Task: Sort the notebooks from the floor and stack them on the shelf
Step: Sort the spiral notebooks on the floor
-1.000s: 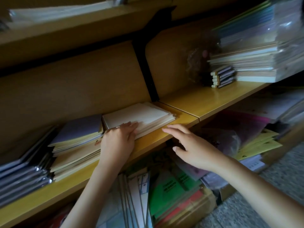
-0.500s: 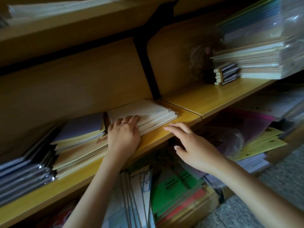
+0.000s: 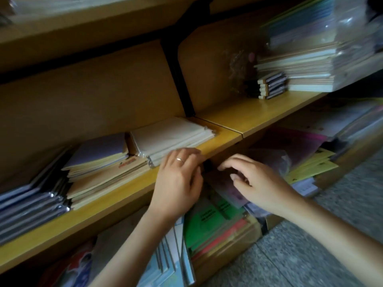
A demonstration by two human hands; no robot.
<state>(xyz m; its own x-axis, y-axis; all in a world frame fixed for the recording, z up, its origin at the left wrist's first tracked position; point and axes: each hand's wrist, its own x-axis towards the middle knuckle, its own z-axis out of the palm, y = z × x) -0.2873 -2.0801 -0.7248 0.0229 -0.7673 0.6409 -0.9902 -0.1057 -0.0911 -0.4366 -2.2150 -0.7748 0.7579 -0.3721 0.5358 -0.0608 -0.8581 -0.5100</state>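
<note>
The cream notebook stack (image 3: pixel 172 138) lies flat on the yellow wooden shelf (image 3: pixel 116 191), at the right end of the left board, below the black bracket (image 3: pixel 178 65). It consists of several thin notebooks with plain pale covers. The edges are roughly aligned, and clear wrap glints at the front-left corner. Just beside it on the left sits the purple-topped stack (image 3: pixel 99 154), with yellow and tan books underneath. Farther left lies a pile of dark foil-wrapped notebooks (image 3: pixel 31 201).

The left hand (image 3: pixel 178 181), with a ring on one finger, reaches to the front edge of the cream stack. Its fingers are close together and nearly straight. The tips are at the stack's lower front edge where it meets the board; motion blur prevents a clear reading of contact. The right hand (image 3: pixel 259 183) hovers in front of the compartment below the shelf. Its fingers are spread and loosely curled, and they hold nothing.

The lower compartment contains green notebooks (image 3: pixel 207 218). A tall wrapped stack (image 3: pixel 300 65) occupies the right board.
</note>
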